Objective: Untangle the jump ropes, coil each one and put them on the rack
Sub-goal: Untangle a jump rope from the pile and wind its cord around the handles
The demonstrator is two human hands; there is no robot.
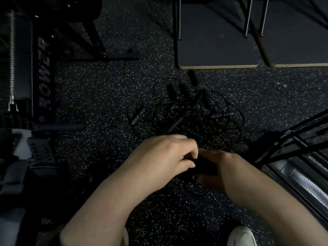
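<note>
Jump ropes (191,118): a tangled heap of thin black cords and ribbed black handles lying on the floor, in the middle of the view, just in front of both hands.
Handles: several stick out of the heap; one (140,114) lies at its left edge, another (221,114) at its right edge, one (193,77) at the far end near the dark board.
Left hand (165,157): reaches in from the lower left, knuckles up, fingers (190,153) curled down and pinching a black piece of rope at the near edge of the heap.
Right hand (215,161): comes in from the lower right, meeting the left hand; it wraps round a dark bundle of rope (205,166); its fingertips are hidden, but the curl round the bundle shows.
Loose cord (204,191): a loop hangs below the right hand.
Floor (106,89): dark rubber with pale speckles.
Rack (292,141): black metal bars at the right edge, beside the heap.
Gym frame (44,75): left side, black, with white lettering.
Dark board (218,50): flat, pale-edged, beyond the heap, thin metal legs standing on it.
Shoe (242,236): pale toe at the bottom edge.
</note>
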